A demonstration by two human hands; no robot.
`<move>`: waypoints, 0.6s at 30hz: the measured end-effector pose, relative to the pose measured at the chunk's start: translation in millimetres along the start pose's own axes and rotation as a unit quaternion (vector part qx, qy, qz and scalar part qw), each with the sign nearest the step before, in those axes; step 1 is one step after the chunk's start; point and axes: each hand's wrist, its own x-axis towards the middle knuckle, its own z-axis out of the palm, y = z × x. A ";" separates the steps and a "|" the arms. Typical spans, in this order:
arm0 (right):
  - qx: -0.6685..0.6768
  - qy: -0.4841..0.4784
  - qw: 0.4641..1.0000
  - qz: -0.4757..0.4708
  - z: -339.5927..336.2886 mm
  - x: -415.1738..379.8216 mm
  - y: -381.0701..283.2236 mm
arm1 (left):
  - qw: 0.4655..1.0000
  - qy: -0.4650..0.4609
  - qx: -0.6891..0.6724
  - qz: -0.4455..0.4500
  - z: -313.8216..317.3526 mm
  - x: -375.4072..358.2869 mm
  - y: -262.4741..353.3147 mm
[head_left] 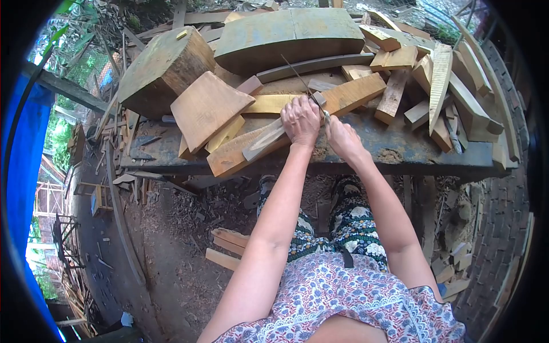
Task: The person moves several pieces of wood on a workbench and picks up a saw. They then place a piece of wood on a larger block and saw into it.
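My left hand [301,120] is closed over a narrow wooden strip [264,143], pressing it down along a longer wooden beam [357,94]. Beside it, my right hand [345,139] is closed around the handle end of a tool with a long, thin dark blade [295,71]. That blade slants away to the upper left, crossing close to the strip's far end by my left fingers. Whether it has teeth is too fine to tell. Both hands are nearly touching above the beam.
The worn workbench [412,143] carries a thick wood block [166,66], a large curved block [291,37] and a flared wooden piece [210,108]. Several offcuts [394,94] crowd its right side. Wood chips [194,228] litter the ground, and a blue tarp [23,171] hangs at left.
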 end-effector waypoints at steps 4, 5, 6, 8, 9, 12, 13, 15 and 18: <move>0.006 0.007 1.000 0.000 -0.9 7.2 -6.7 | 1.000 0.002 -0.001 0.002 -0.9 1.0 0.2; 0.012 0.006 1.000 0.006 0.0 1.6 -5.3 | 1.000 0.002 -0.002 0.002 -0.5 1.2 0.7; 0.019 0.004 1.000 0.013 1.6 -4.8 -3.8 | 1.000 0.000 -0.003 0.001 -0.8 1.8 0.4; 0.018 -0.004 0.999 0.027 3.1 -25.9 -2.2 | 1.000 -0.005 -0.003 0.000 -0.5 -0.1 0.1; 0.017 -0.011 0.999 0.038 4.1 -34.1 -1.1 | 1.000 -0.002 -0.005 0.001 0.3 -0.3 0.1; 0.006 -0.013 0.999 0.037 5.1 -33.1 2.9 | 1.000 0.002 -0.004 0.000 1.3 -0.2 -0.9; 0.000 -0.011 0.999 0.030 3.3 -28.6 4.2 | 1.000 0.005 -0.004 0.000 1.3 0.0 0.1; -0.001 -0.004 1.000 0.017 -0.5 -12.0 3.2 | 1.000 0.000 -0.003 0.003 0.0 -0.8 1.2; -0.001 0.004 1.000 -0.001 -0.6 1.8 -2.6 | 1.000 0.000 0.001 0.005 0.1 1.0 -0.9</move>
